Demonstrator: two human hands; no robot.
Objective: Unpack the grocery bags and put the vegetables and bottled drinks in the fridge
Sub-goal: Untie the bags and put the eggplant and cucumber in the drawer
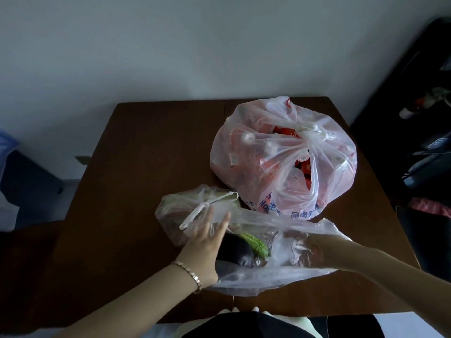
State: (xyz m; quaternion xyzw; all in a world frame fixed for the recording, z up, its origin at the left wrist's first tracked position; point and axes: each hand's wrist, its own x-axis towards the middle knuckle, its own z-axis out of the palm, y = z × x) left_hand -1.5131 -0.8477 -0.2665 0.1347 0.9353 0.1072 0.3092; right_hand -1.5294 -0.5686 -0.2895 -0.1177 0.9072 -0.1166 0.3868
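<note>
Left hand [207, 240], fingers straight, rests at the mouth of the open bag [268, 276]. The eggplant [234, 250] lies just beside its palm. Right hand [308, 250] is inside the bag; I cannot tell its grip.

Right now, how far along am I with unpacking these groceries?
Barely started: nothing looks put away, and no fridge is in view. In hand: the near clear plastic bag lies open, your left hand at its mouth with straight fingers, your right hand inside it, blurred by plastic. The dark purple eggplant and bumpy green gourd sit inside. Left: the small knotted bag of greens and the big knotted bag of red-labelled bottles.
</note>
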